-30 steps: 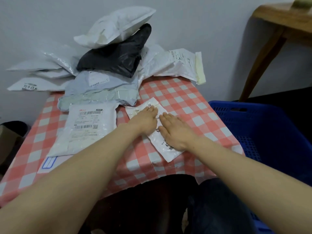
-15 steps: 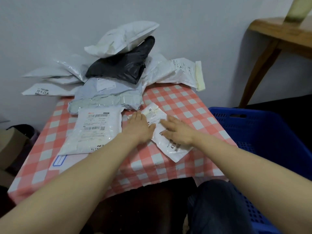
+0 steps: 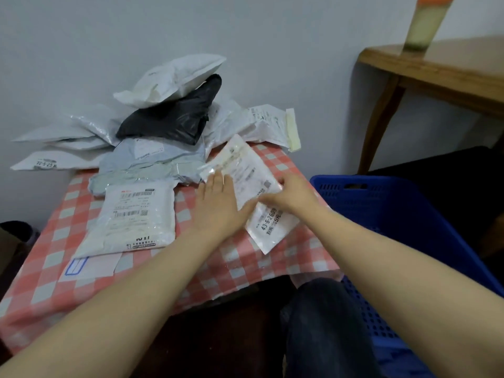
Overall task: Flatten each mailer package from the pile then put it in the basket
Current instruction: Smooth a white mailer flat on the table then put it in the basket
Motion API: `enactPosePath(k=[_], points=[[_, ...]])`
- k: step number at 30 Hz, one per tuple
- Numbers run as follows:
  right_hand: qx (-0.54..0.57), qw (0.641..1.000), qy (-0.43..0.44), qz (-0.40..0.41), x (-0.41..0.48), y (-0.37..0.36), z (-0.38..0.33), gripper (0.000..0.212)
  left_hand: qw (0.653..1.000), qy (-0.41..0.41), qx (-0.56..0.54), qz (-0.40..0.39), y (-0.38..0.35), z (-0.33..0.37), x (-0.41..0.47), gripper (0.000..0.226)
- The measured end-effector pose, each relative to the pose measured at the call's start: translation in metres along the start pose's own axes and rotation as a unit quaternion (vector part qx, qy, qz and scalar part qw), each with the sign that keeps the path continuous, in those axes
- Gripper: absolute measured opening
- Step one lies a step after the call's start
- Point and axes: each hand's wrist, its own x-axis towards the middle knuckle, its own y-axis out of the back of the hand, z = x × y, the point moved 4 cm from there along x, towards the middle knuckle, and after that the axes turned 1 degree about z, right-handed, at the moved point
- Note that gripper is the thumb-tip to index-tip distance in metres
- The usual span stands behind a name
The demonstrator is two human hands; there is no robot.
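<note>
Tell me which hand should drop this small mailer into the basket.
Right. The right hand seems to pinch the mailer at the edge nearest the blue basket, which stands right of the table. The left hand lies flat on the mailer's far side and would have to cross over.

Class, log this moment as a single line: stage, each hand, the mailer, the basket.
stage: flattening | left hand: flat on small white mailer | right hand: grips its right edge | blue basket: right of table
</note>
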Motion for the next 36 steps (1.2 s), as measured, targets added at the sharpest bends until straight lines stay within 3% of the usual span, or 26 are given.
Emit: enactPosePath(k=[3,7,12,16,18,22,26,28,30,32,36], points=[[0.135,0.980,-0.069,0.129,-0.002,0.052,0.032,0.010,0.999,-0.032,-0.021,0.034,0.015,0.035,0.005,0.075],[0.250,0.924,-0.172,0.233,-0.013,0.099,0.092,0.014,0.996,-0.078,-0.036,-0.016,0.010,0.086,0.012,0.066],[0.236,0.898,-0.255,0.269,-0.045,0.131,0.167,0.010,0.985,-0.156,-0.049,-0.062,-0.005,0.158,0.006,0.050],[0.209,0.885,-0.298,0.290,-0.060,0.136,0.227,0.009,0.964,-0.247,-0.074,-0.065,-0.020,0.219,0.002,0.025],[0.186,0.890,-0.313,0.273,-0.065,0.133,0.249,0.007,0.953,-0.275,-0.093,-0.085,-0.031,0.246,0.003,0.020],[0.157,0.897,-0.354,0.212,-0.063,0.112,0.301,0.009,0.944,-0.274,-0.107,-0.149,-0.069,0.290,0.009,0.031],[0.118,0.896,-0.404,0.142,-0.056,0.078,0.356,0.027,0.934,-0.253,-0.067,-0.243,-0.117,0.313,0.015,0.039],[0.103,0.893,-0.424,0.114,-0.052,0.059,0.381,0.032,0.924,-0.249,-0.048,-0.286,-0.138,0.318,0.019,0.028],[0.087,0.889,-0.445,0.068,-0.047,0.040,0.398,0.022,0.919,-0.243,-0.029,-0.308,-0.157,0.322,0.027,0.008],[0.076,0.880,-0.468,0.029,-0.039,0.020,0.414,0.020,0.917,-0.229,-0.016,-0.327,-0.180,0.329,0.037,0.005],[0.020,0.873,-0.483,-0.065,-0.036,-0.009,0.425,0.038,0.915,-0.202,-0.007,-0.350,-0.205,0.332,0.049,0.029]])
